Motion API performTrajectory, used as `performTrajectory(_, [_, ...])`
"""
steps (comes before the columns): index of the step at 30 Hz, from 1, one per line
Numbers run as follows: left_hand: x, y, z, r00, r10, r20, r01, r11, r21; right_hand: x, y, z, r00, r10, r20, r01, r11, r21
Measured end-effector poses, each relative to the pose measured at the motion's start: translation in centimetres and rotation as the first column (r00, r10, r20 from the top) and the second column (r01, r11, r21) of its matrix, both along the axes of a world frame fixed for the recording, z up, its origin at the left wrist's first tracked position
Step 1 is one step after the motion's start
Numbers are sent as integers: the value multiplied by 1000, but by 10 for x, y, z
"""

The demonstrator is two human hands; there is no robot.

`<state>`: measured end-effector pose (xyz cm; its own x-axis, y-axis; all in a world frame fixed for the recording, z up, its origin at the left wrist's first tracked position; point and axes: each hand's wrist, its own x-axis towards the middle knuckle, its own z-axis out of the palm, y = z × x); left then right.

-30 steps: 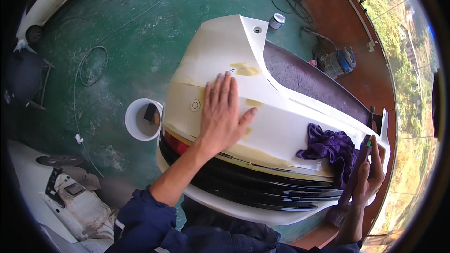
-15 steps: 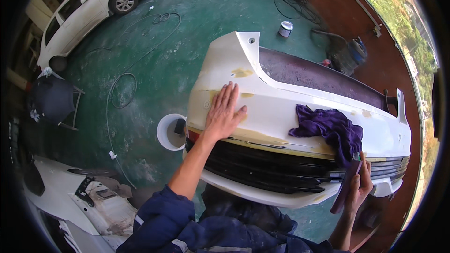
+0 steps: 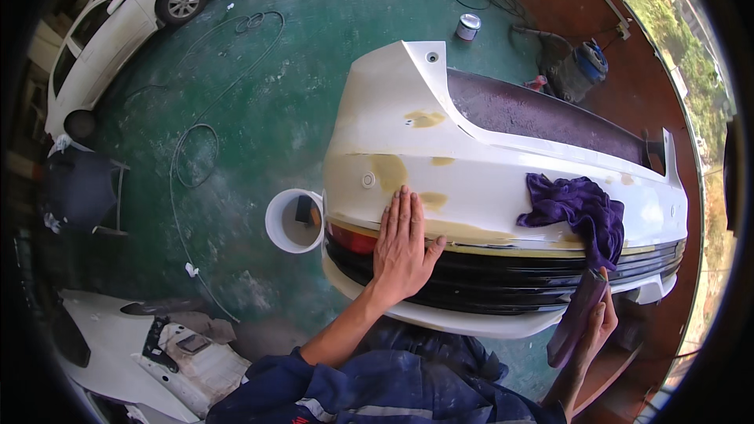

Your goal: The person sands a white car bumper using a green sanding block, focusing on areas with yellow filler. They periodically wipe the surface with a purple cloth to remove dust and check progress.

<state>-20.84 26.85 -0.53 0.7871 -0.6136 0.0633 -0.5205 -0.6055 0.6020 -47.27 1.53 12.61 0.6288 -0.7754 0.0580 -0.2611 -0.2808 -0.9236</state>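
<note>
A white car bumper with tan filler patches lies in front of me. My left hand rests on it with the fingers stretched out, fingertips just below a filler patch and palm over the dark grille. At the bumper's right front, my right hand grips a long, flat purplish sanding block, held upright off the surface. Just above that block, a crumpled purple cloth is draped over the bumper and hangs onto the grille.
A white bucket with a dark block inside stands left of the bumper. A paint can, a blue-topped vacuum and a thin hose are on the green floor. A white car is parked far left; another panel lies nearer.
My left hand has slid down and toward the right over the bumper, uncovering a filler patch and a round cap. The right hand still holds the sanding block. The view has shifted slightly.
</note>
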Motion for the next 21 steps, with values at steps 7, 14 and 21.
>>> performTrajectory(7, [73,26,-29,982,-171,82,177,982,-70,27,47,13,999,25,-28,-25,999,-25])
performTrajectory(14, [117,60,-42,928,-336,159,338,941,14,30,87,11,997,-31,-77,27,999,-45])
performTrajectory(21, [94,108,-44,928,-358,103,351,933,81,5,104,5,989,-150,-13,150,984,92])
